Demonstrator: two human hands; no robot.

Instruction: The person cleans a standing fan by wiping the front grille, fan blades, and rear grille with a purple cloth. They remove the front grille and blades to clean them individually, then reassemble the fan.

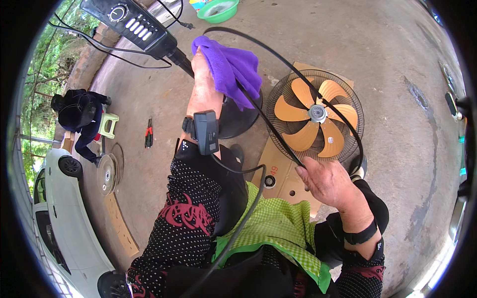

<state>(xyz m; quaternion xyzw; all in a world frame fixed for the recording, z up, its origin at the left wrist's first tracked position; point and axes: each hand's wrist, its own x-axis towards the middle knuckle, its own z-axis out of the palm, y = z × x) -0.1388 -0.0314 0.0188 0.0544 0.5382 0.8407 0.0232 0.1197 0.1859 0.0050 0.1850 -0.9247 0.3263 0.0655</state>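
- Purple cloth (233, 69), upper centre: matt, soft-looking
- Black loop (278, 56): smooth, slightly glossy
- Orange fan blades (303, 136), right of centre: smooth plastic
- Cardboard (284, 179): matt paper
- Floor (397, 198): rough concrete

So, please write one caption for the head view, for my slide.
Left hand with purple cloth, right hand gripping a black ring, orange fan blades nearby.

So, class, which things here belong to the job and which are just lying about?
Likely the job: purple cloth (left hand), black band (right hand), orange fan blades, fan stand.

Apparently just about: red-handled pliers, tan strip, white car.
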